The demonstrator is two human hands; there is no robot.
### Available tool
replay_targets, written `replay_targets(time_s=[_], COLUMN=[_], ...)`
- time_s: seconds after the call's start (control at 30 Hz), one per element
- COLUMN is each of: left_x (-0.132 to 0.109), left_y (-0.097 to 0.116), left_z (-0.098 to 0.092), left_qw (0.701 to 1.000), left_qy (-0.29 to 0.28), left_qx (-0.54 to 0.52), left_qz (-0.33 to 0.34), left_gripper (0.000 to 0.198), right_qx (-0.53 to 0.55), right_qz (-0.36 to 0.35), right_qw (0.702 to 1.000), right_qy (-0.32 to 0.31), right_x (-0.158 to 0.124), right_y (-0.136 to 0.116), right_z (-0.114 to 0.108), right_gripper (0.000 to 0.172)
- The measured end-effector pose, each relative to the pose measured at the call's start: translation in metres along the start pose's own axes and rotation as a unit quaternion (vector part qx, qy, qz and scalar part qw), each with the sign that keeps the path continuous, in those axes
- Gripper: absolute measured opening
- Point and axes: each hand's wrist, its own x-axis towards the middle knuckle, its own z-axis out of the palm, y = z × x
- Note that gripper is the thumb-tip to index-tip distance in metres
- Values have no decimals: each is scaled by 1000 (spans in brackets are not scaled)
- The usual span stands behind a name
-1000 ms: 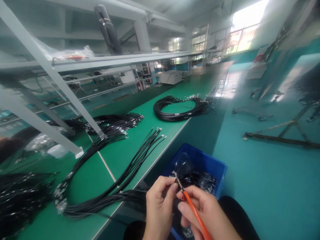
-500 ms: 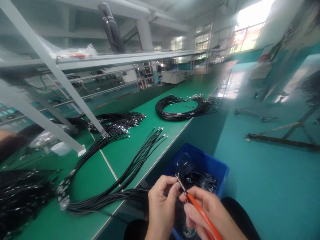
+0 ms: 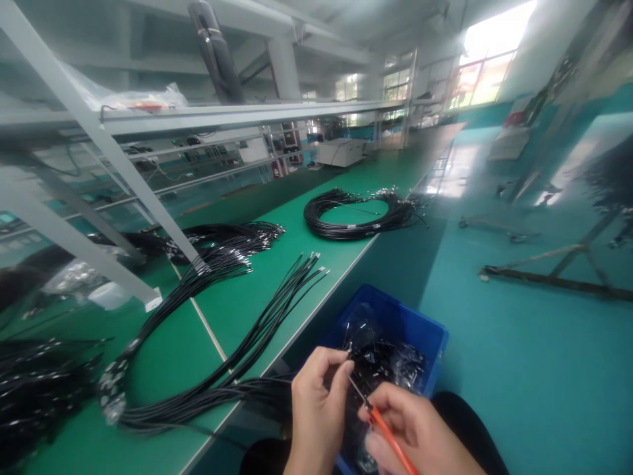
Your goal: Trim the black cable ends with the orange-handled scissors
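Note:
My left hand (image 3: 319, 396) pinches a small cable end (image 3: 350, 349) between thumb and forefinger; its metal tip pokes up past the fingers. In my right hand (image 3: 408, 419) is a pair of slim-nosed pliers (image 3: 390, 435) with orange handles. The jaws point up and left and reach close to my left thumb; whether they touch the cable is unclear. A bundle of black cables (image 3: 198, 402) curves over the green table and runs off its edge beside my left hand. Below both hands stands a blue bin (image 3: 435, 343) with clear plastic bags and small dark parts in it.
A coiled cable bundle (image 3: 341, 229) lies farther along the green table (image 3: 277, 284). More black cables (image 3: 44, 389) are heaped at the left. White shelf posts (image 3: 133, 191) rise from the tabletop. A wheeled stand (image 3: 554, 280) is on the floor at right.
My right hand has drawn the pliers slightly down, so their jaws no longer reach the cable tip above my left fingers. The left hand keeps its pinch.

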Motion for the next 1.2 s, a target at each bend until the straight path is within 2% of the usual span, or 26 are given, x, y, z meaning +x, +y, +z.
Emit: replay_targets(time_s=[0.07, 0.17, 0.23, 0.4, 0.5, 0.57, 0.73, 0.8, 0.93, 1.0, 1.07, 1.2], left_x=[1, -1, -3, -12, -16, -16, -9, -6, 0, 1, 2, 2], left_y=[3, 9, 11, 9, 7, 6, 6, 4, 2, 4, 7, 12], left_z=[-1, -1, 0, 8, 12, 13, 3, -2, -9, -11, -12, -15], left_qw=[1000, 997, 993, 965, 945, 945, 983, 992, 998, 998, 998, 994], left_qy=[-3, -17, -35, -45, -21, -9, -40, -47, -52, -54, -56, -74], left_qx=[25, 61, 91, 223, 284, 285, 163, 110, 46, 17, -7, -65], left_qz=[16, 44, 65, 132, 163, 158, 70, 37, 1, -13, -25, -55], left_gripper=[10, 10, 11, 16, 19, 20, 13, 12, 12, 12, 11, 11], right_qx=[16, 58, 88, 132, 99, 78, 85, 79, 92, 92, 73, 75], right_qz=[-52, -130, -157, -152, -139, -139, -164, -155, -64, -25, -6, 18], right_qw=[997, 973, 959, 954, 955, 955, 959, 970, 994, 995, 996, 992], right_qy=[59, 180, 221, 223, 243, 249, 214, 168, -8, -40, -47, -97], right_x=[-1, 2, 6, 15, 17, 17, 13, 9, -5, -12, -16, -11], right_y=[3, 0, -6, -19, -21, -21, -15, -13, -13, -16, -19, -16], right_z=[-1, -1, 0, 3, 6, 8, 3, -5, -20, -22, -22, -25], right_gripper=[22, 34, 36, 37, 35, 35, 36, 36, 31, 33, 34, 36])
